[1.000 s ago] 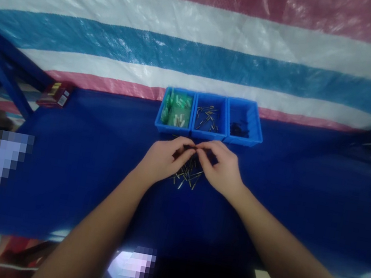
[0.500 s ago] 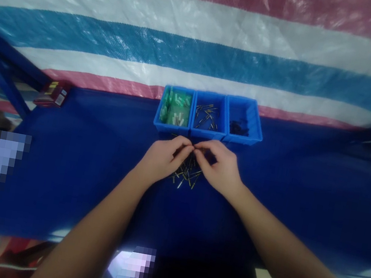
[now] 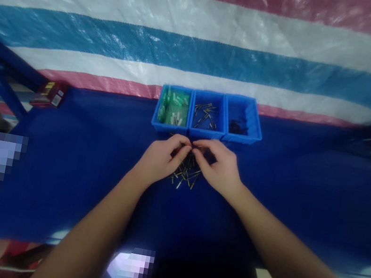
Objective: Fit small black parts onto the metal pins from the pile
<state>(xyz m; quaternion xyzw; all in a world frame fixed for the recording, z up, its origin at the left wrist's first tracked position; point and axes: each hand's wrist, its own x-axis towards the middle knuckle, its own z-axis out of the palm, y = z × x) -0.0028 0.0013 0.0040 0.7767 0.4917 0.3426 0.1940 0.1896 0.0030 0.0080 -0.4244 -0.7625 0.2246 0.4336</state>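
- Left hand (image 3: 158,158) and right hand (image 3: 225,167) are held close together over the middle of the table (image 3: 89,155), thumb and forefinger of each drawn into a pinch, tips nearly meeting.
- Whether a part is gripped between the tips cannot be told; only a dark speck is seen there.
- Loose pile of thin metal pieces (image 3: 182,174) is noted on the table under and between the hands, on the near side of the bins.
- Step in hand is judged to be two-handed fingertip work on something small; for the next move, a light, steady pinch and close alignment of the tips seem called for.
- Three blue bins are set side by side near the far edge: left bin (image 3: 169,129) with green bags and pale pieces, middle bin (image 3: 206,134) with similar thin metal pieces, right bin (image 3: 241,139) with dark pieces too dim to identify.
- Red box (image 3: 48,94) is placed at the far left corner.
- Upper pile is partly covered by the fingers; forearms are cut off below; two patches are pixelated out.
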